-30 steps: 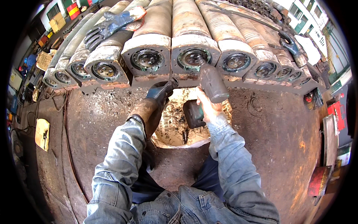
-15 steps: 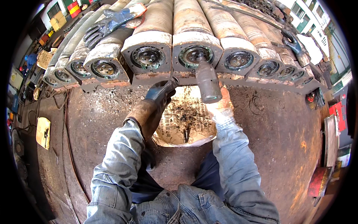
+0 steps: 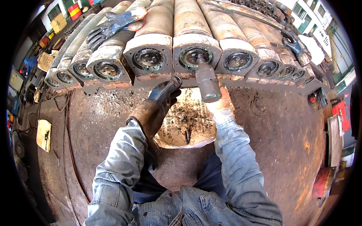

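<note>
As the right hand (image 3: 223, 102) grips the tapering grey tool (image 3: 208, 84), the left hand (image 3: 161, 97) clasps a dark cylinder (image 3: 176, 80).

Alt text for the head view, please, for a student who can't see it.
A person's right hand holds a dark power tool, its nose at the round end of a ridged cylinder, one of several lying side by side. The gloved left hand holds a small dark piece; a stained tan sheet lies below.

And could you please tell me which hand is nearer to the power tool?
Right: the right hand holds the power tool; the gloved left hand is apart from it, to its left.
</note>
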The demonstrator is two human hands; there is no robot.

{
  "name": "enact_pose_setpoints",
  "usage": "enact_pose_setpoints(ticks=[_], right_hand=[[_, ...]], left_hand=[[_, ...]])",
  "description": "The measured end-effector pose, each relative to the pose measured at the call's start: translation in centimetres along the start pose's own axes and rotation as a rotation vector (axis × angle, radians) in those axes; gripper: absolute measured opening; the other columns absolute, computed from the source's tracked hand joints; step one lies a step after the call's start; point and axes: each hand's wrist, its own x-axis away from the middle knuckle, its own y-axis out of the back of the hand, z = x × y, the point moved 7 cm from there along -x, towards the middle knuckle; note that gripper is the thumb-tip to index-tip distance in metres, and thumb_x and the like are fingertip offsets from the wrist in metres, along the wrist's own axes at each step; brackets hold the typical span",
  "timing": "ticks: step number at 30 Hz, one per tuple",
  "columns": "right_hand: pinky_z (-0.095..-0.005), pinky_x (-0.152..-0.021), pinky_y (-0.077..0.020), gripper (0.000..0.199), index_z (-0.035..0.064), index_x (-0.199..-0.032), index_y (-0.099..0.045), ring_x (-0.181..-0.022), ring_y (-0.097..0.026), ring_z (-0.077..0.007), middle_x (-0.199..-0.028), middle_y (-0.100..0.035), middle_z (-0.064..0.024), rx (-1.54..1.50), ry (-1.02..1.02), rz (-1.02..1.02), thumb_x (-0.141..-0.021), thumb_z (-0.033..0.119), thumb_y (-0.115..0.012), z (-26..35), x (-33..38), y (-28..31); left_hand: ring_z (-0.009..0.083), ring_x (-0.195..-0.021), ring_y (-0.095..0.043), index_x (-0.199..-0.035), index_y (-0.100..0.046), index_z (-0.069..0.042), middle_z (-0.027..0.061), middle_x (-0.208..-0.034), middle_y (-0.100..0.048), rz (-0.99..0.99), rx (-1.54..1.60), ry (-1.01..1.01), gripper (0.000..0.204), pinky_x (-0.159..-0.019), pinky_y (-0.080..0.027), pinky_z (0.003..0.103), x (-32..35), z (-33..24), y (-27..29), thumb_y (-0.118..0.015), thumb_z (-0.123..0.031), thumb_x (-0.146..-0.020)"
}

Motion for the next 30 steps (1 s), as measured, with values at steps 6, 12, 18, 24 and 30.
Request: enact_pose_setpoints(ticks=[6, 12, 18, 24, 30], right_hand=[[-0.0385, -0.093, -0.0510, 0.045, 0.0030, -0.126, -0.058, -0.108, -0.063, -0.0254, -0.117, -0.066, -0.0125, 0.758, 0.103, 0.120, -0.086, 0.018, -0.073, 2.6, 4.1, -3.9], [-0.0395, -0.093, -0.0503, 0.047, 0.0049, -0.124, -0.061, -0.110, -0.063, -0.0282, -0.118, -0.066, -0.0133, 1.237, 0.339, 0.377, -0.081, 0.014, -0.078, 2.8, 6.6, -7.8], [-0.0412, -0.100, -0.0484, 0.054, 0.0075, -0.130, -0.056, -0.117, -0.060, -0.0311, -0.125, -0.062, -0.0137, 1.316, 0.454, 0.459, -0.083, 0.027, -0.075, 3.4, 7.4, -9.9], [-0.0320, -0.068, -0.0541, 0.040, 0.0040, -0.116, -0.063, -0.081, -0.066, -0.0181, -0.096, -0.069, -0.0075, 1.226, 0.391, 0.294, -0.081, 0.015, -0.079, 2.7, 5.9, -6.3], [-0.0370, -0.073, -0.0522, 0.031, 0.0046, -0.105, -0.068, -0.084, -0.067, -0.0215, -0.090, -0.070, -0.0066, 0.813, 0.113, -0.058, -0.083, 0.024, -0.077, 1.3, 3.6, -5.0]], left_hand=[[0.0237, -0.118, -0.054, -0.126, -0.059, -0.013, 0.0040, -0.126, -0.061, 0.098, 0.080, -0.041, 0.051, -0.102, -0.039, 0.042, 0.7, -0.8, -1.1, -0.063, -0.051, -0.092], [0.0232, -0.110, -0.061, -0.119, -0.061, -0.010, 0.0047, -0.115, -0.067, 0.277, 0.305, -0.123, 0.037, -0.097, -0.048, 0.044, -0.4, -0.9, -2.4, -0.058, -0.040, -0.097], [0.0296, -0.109, -0.063, -0.119, -0.060, -0.005, 0.0145, -0.119, -0.067, 0.273, 0.554, -0.072, 0.030, -0.096, -0.050, 0.048, -1.9, 0.0, -1.0, -0.053, -0.027, -0.100], [0.0254, -0.114, -0.061, -0.114, -0.061, -0.007, 0.0091, -0.116, -0.067, 0.039, 0.264, -0.054, 0.029, -0.100, -0.044, 0.042, -0.7, -0.8, -0.7, -0.062, -0.028, -0.095], [0.0194, -0.097, -0.063, -0.125, -0.060, -0.004, 0.0041, -0.111, -0.067, -0.160, -0.077, -0.027, 0.063, -0.078, -0.045, 0.034, -3.8, 1.9, 3.8, -0.082, -0.040, -0.078]])
